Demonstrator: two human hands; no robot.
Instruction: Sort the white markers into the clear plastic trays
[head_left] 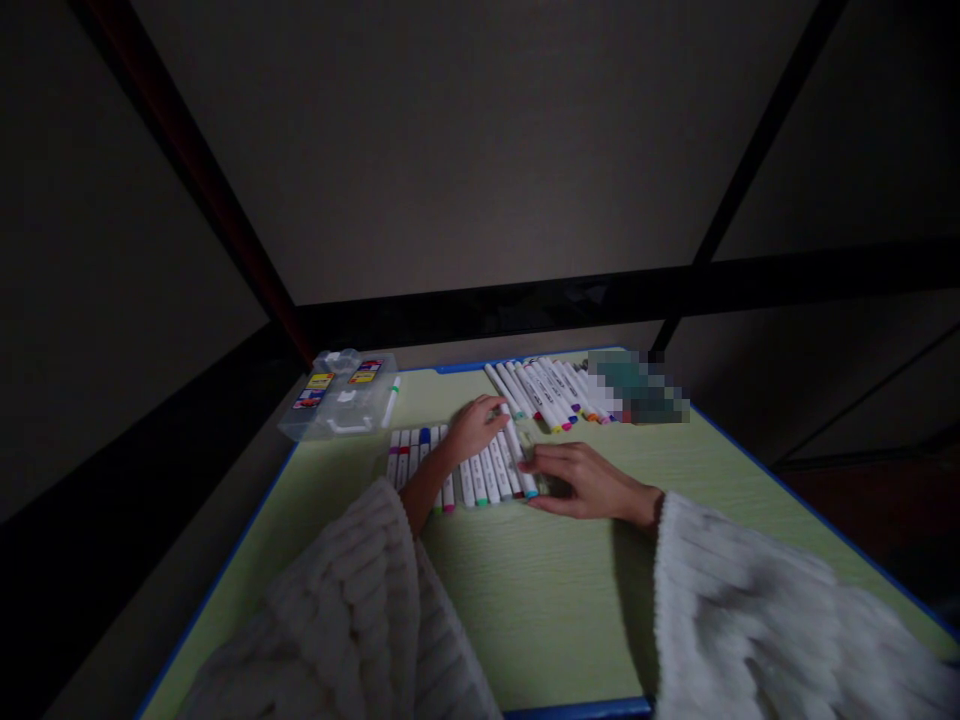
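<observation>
A white marker (516,448) with a light-blue end slants between my two hands, at the right end of a row of markers (480,476). The fingers of my left hand (475,428) are closed on its far end, and the hand covers part of the row. At the near end, by the light-blue tip, my right hand (581,480) pinches it between thumb and fingers. The row lies side by side in what looks like a clear tray, with purple, red, blue, green and pink ends showing.
Behind my hands lies a loose group of white markers (544,390) with coloured ends. A dark green, blurred-out object (637,388) is beside it. A clear plastic case (345,395) and a green-banded marker (391,402) sit at the back left of the blue-edged table (540,610).
</observation>
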